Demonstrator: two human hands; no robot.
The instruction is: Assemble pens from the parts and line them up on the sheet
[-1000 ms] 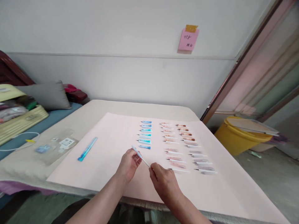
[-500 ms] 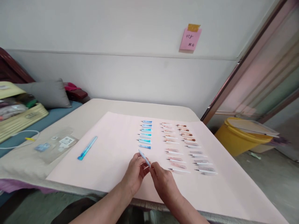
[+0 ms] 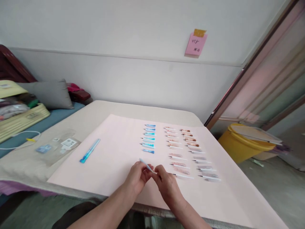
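Observation:
My left hand (image 3: 137,178) and my right hand (image 3: 165,183) meet over the near part of a large pink sheet (image 3: 114,149). Both pinch one thin pale-blue pen part (image 3: 146,165), which sticks up and to the left between the fingertips. Just beyond the hands lie three columns of small pen pieces: a blue column (image 3: 149,138), a pinkish middle column (image 3: 175,149) and a brown-to-grey right column (image 3: 196,154). A whole blue pen (image 3: 90,150) lies alone on the left of the sheet.
A clear plastic packet (image 3: 56,147) lies on the beige table cover left of the sheet. Far left are a cream tray (image 3: 21,119), a grey pillow (image 3: 51,95) and a white cable (image 3: 21,136). A yellow bucket (image 3: 245,143) stands on the floor at right. A pink note (image 3: 195,43) hangs on the wall.
My hands have drawn together. The thin part showed long between them a second ago; now only a short length sticks out above my left fingertips.

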